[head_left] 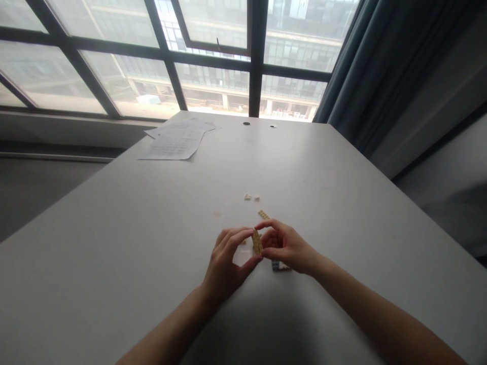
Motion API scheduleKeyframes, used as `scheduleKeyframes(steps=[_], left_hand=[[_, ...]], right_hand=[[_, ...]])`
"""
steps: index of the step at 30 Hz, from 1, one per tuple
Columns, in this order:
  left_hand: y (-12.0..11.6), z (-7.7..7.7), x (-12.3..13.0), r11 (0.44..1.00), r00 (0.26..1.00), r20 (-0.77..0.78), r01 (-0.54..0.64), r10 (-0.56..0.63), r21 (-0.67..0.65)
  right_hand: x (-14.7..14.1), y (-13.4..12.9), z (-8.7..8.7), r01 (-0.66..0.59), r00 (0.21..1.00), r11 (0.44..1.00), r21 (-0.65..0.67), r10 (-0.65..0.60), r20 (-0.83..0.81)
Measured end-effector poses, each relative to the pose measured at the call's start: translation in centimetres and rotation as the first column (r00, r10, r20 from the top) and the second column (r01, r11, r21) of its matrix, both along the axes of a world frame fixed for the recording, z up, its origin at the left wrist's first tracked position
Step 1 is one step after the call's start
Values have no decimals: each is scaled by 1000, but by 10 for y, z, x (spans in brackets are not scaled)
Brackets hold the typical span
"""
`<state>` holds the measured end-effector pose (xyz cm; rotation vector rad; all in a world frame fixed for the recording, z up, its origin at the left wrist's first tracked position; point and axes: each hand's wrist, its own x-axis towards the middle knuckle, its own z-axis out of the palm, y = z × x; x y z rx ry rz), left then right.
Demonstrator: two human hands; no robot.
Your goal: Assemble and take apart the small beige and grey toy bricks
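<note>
Peeking from behind right hand (284,247): blocks (276,266)

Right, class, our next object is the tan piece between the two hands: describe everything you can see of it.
The tan piece is small, narrow and longish, apparently plastic, with what look like small studs along its face. Its length runs up the picture, the top leaning slightly left. It appears raised above the white table, its ends pinched by fingertips of the left hand and right hand. Finer detail is too small to tell.
</note>
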<state>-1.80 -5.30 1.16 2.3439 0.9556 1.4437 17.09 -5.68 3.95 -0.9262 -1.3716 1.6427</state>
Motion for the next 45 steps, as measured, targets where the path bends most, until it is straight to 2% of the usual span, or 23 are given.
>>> scheduleKeyframes(steps=[7,13,25,30,38,45], left_hand=[[0,-2,-1,1000,1000,2,-21,21,11],[0,-1,0,1000,1000,-18,15,-15,7],[-3,0,1,1000,998,-63,10,-9,28],[-4,0,2,1000,997,-78,2,0,20],[-2,1,1,999,997,-70,-41,42,18],[-3,2,1,999,998,-66,-21,24,34]], right_hand=[[-5,-5,1,67,996,995,-70,-71,-51],[-6,-7,-2,96,992,979,-179,-109,-64],[-10,-13,3,114,991,983,-142,-123,-53],[-12,-14,4,175,984,978,-115,-177,-10],[-13,-14,1,267,958,932,-246,-285,-40],[-14,-15,0,303,949,914,-270,-315,1]])
